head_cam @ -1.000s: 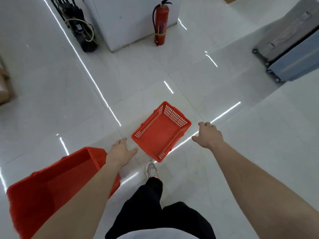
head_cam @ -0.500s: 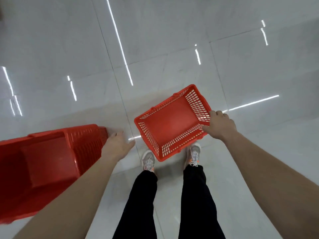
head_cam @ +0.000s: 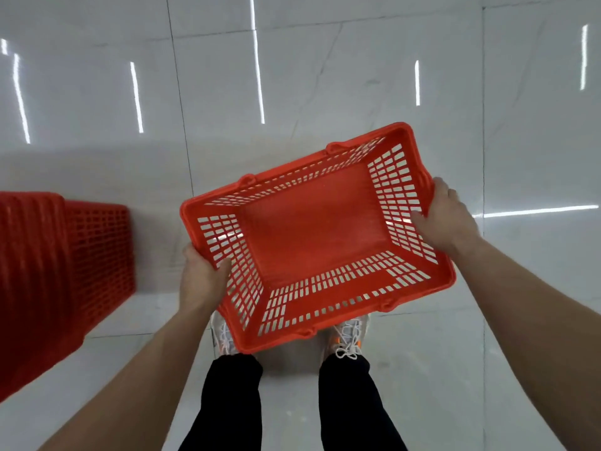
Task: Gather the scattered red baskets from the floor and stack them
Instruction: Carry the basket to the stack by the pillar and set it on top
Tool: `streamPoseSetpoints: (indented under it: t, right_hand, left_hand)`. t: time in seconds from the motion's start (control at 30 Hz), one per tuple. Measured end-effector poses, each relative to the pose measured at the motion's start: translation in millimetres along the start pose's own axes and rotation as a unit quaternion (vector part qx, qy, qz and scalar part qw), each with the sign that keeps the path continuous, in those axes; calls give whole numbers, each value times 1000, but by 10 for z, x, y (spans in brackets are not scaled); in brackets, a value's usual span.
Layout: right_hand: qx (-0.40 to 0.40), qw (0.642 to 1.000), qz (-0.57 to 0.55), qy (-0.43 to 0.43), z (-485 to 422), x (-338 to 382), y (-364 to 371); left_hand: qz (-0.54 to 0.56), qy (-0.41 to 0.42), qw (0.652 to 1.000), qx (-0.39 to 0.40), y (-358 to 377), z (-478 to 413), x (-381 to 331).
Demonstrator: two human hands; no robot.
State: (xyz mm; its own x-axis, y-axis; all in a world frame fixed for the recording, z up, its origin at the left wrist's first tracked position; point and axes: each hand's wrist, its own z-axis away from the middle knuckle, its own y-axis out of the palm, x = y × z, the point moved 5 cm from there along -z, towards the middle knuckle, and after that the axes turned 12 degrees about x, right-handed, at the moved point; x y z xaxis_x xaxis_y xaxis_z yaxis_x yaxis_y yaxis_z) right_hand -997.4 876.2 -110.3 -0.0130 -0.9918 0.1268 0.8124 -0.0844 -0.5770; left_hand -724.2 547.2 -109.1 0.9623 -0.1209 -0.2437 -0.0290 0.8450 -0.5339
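Now, in the head view, both hands grasp one red basket (head_cam: 312,236) by its two short ends. The left hand (head_cam: 203,281) has its fingers curled over the rim at the near-left corner; the right hand (head_cam: 447,218) clamps the far-right end wall, thumb inside against the slotted mesh. The basket is mouth-up and empty, with its long axis running from near-left to far-right between the hands. It looks lifted clear of the white tiled floor (head_cam: 325,76), since its near rim overlaps the person's shoes (head_cam: 348,336), though how high it hangs I cannot tell.

The relation that matters lies to the left. A stack of red baskets (head_cam: 65,271) stands at the left edge of the view, apart from the held basket, with bare floor between them. It is blurred, and its open mouth is not visible, so the number nested there is unclear. The left hand is the nearer one to it. As a judgement, the coming move is a sideways carry leftward, then turning the held basket until its long axis matches the stack's before lowering it in.
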Motion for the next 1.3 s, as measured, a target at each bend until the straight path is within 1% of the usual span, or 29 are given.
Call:
streamPoseSetpoints:
  t: [0.07,0.1,0.2,0.3,0.47,0.6,0.7,0.83,0.93,1.03,1.17,1.3]
  right_hand:
    - [8,998,-64,-19,-76,-73,96]
    - [3,997,-75,-22,-75,-90,105]
    - [-8,996,-91,-21,48,-109,40]
    - [-14,995,-86,-39,383,40,-186]
    - [-22,992,-98,-75,1316,584,-935]
    - [-35,988,-98,-111,2401,1199,-1626]
    - [-49,984,-83,-147,3216,1687,-2060]
    - [-75,976,-55,-196,4230,2364,-2447]
    - [-77,969,-27,-233,4965,2926,-2491]
    - [-71,958,-2,-276,5613,3469,-2310]
    - [-74,943,42,-323,6227,4102,-1930]
    - [-80,935,49,-341,6770,4677,-1480]
  left_hand:
    - [-2,5,999,-47,73,-8,56]
    - [-7,13,998,-56,76,-1,80]
    - [3,31,998,-48,-25,63,92]
    - [10,36,998,-45,-384,296,6]
    - [29,30,998,-54,-1394,1023,-268]
    - [47,48,993,-94,-2383,1957,-421]
    - [69,67,987,-132,-3101,2752,-339]
    - [105,79,973,-190,-3963,3796,8]
    - [131,89,959,-236,-4536,4476,400]
    - [148,77,948,-269,-5034,4960,983]
    - [188,68,934,-295,-5503,5338,1809]
    - [216,75,925,-305,-5956,5552,2520]
